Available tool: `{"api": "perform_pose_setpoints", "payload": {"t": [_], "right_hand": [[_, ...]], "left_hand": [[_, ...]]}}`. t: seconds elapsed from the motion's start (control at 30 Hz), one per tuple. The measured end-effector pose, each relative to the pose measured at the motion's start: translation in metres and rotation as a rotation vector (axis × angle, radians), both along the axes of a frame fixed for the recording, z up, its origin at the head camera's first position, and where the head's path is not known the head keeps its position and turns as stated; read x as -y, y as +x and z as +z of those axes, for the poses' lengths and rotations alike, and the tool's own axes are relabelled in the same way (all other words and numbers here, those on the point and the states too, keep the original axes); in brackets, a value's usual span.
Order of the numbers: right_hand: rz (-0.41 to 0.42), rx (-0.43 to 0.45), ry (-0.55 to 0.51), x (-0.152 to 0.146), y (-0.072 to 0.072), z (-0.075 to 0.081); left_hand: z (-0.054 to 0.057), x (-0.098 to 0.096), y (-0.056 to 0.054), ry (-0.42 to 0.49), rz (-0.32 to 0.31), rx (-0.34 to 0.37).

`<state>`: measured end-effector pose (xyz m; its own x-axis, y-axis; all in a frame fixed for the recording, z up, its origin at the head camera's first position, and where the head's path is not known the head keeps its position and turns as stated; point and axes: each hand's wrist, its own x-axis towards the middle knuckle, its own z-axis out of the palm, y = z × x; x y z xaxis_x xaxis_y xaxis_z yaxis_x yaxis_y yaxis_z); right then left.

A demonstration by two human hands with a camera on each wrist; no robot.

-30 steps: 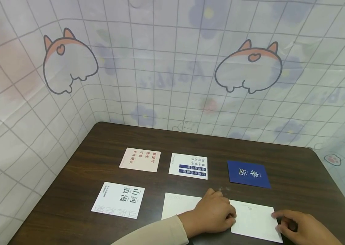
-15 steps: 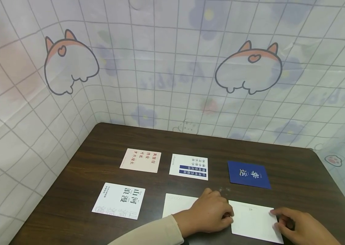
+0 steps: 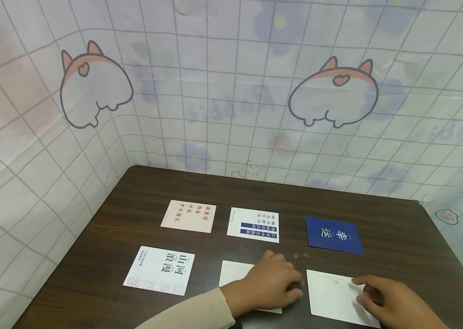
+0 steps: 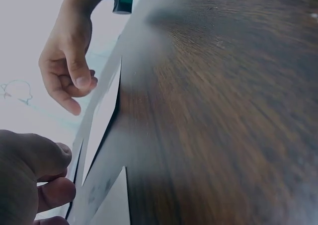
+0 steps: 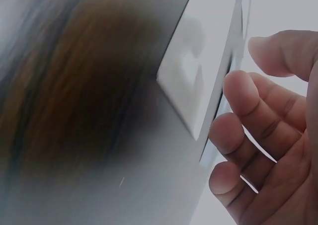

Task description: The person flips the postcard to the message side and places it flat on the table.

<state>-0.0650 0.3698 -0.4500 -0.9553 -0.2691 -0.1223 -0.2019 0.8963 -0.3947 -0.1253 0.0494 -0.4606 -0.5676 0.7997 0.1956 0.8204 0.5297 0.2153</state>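
Note:
Two pale cards lie in the front row of the dark table. Over the left pale card (image 3: pixel 233 273) is my left hand (image 3: pixel 270 285), its fingers loosely bent and pinching nothing; it covers much of that card. My right hand (image 3: pixel 393 299) hovers at the right part of the other pale card (image 3: pixel 330 297), which has a small mark near its top. In the left wrist view a gap shows between the right hand (image 4: pixel 67 66) and the card (image 4: pixel 103 123) beneath. Loosely bent, spread fingers (image 5: pixel 241 93) hold nothing in the right wrist view.
Further cards lie flat around: a white one with green characters (image 3: pixel 159 270) at left, a pink one (image 3: pixel 189 216) and a blue-and-white one (image 3: pixel 253 225) behind, and a dark blue one (image 3: pixel 334 235) back right. A grid-patterned cloth (image 3: pixel 223 91) rises behind the wooden table (image 3: pixel 104 237).
My left hand has slid left, away from the right pale card's left edge. My right hand has left that card's right edge and moved left above it. The cards stay in place.

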Motion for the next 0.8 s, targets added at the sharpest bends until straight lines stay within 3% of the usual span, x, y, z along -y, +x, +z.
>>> {"api": "perform_pose_setpoints", "payload": {"t": [0.2, 0.47, 0.8], "right_hand": [[-0.067, 0.053, 0.038, 0.019, -0.005, 0.005], [0.041, -0.119, -0.018, 0.036, -0.005, 0.003], [-0.024, -0.138, 0.006, 0.059, -0.007, 0.001]], "left_hand": [[0.002, 0.011, -0.001, 0.01, 0.006, -0.002], [0.0, 0.027, -0.006, 0.022, 0.033, -0.007], [-0.002, 0.042, -0.009, 0.03, 0.042, 0.011]]}}
